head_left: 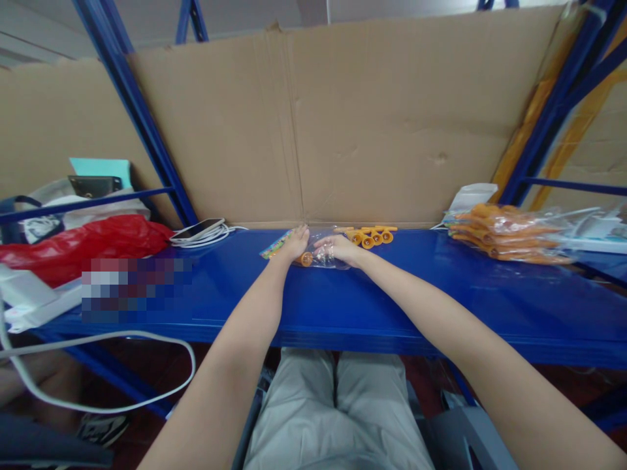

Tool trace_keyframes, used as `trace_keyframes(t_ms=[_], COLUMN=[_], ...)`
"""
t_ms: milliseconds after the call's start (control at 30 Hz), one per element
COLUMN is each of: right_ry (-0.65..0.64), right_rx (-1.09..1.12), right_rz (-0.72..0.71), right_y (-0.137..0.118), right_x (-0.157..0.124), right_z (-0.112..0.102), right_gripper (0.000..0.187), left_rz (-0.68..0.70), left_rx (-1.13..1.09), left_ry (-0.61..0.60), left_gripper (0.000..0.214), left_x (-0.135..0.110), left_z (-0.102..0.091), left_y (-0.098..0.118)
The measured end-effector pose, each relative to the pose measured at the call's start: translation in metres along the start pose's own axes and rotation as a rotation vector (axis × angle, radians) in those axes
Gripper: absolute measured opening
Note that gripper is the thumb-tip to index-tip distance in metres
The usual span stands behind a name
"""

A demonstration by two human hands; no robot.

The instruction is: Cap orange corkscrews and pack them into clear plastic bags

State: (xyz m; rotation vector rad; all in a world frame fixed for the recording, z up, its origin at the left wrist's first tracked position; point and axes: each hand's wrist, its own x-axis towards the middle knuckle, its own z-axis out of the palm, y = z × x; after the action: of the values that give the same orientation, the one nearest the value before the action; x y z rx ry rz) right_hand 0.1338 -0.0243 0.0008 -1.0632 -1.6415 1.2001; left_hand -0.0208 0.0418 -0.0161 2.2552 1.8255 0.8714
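Observation:
In the head view a clear plastic bag (321, 263) with a colourful printed strip (274, 246) at its left end lies on the blue tabletop. One orange, cup-ended plastic piece (306, 259) shows at the bag, beside my left hand (296, 243). That hand is closed over the bag near the printed strip. From the other side my right hand (339, 249) grips the clear plastic with curled fingers. Just beyond it sits a row of several orange pipe-shaped pieces (375, 237) with round cup ends and thin stems. My fingers partly cover the bag.
Bagged orange pieces (504, 238) are stacked at right. At left lie a phone (198, 230) on a coiled white cable (210, 239), a red plastic bag (112, 238) and a white power strip (46, 307). A cardboard wall (372, 124) and blue posts (142, 124) bound the tabletop (343, 307).

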Motion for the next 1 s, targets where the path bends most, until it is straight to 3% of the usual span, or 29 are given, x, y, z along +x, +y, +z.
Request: trace_keyframes(t_ms=[100, 233, 333, 400, 500, 567, 667, 833, 1000], right_ry=[0.113, 0.343, 0.542, 0.562, 0.397, 0.294, 0.265, 0.33, 0.508], right_rx=[-0.285, -0.653, -0.91, -1.062, -1.239, -1.295, -1.319, -1.286, -1.167], right_rz=[-0.101, -0.195, -0.157, -0.063, 0.094, 0.156, 0.172, 0.174, 0.164], right_y=[-0.006, -0.017, -0.02, -0.017, -0.008, -0.004, 0.0, 0.002, 0.0], right_x=[0.004, 0.006, 0.002, -0.002, -0.007, -0.008, -0.008, -0.006, -0.003], right_z=[-0.009, -0.039, -0.065, -0.078, -0.086, -0.085, -0.08, -0.078, -0.089], right_gripper=[0.027, 0.028, 0.028, 0.029, 0.025, 0.031, 0.036, 0.035, 0.029], left_rz=[-0.066, -0.09, -0.092, -0.096, -0.096, -0.099, -0.099, -0.1, -0.13], left_rx=[0.042, 0.096, 0.106, 0.103, 0.084, 0.069, 0.056, 0.071, 0.093], left_ry=[-0.042, -0.072, -0.082, -0.084, -0.076, -0.067, -0.056, -0.049, -0.06], left_gripper=[0.055, 0.058, 0.06, 0.06, 0.06, 0.059, 0.058, 0.06, 0.061], left_x=[0.0, 0.0, -0.001, -0.001, 0.001, 0.002, 0.004, 0.003, 0.002], left_z=[0.002, 0.0, -0.001, -0.001, 0.0, 0.001, 0.003, 0.002, -0.001], left_y=[-0.001, 0.0, 0.001, 0.0, -0.002, -0.004, -0.007, -0.009, -0.011])
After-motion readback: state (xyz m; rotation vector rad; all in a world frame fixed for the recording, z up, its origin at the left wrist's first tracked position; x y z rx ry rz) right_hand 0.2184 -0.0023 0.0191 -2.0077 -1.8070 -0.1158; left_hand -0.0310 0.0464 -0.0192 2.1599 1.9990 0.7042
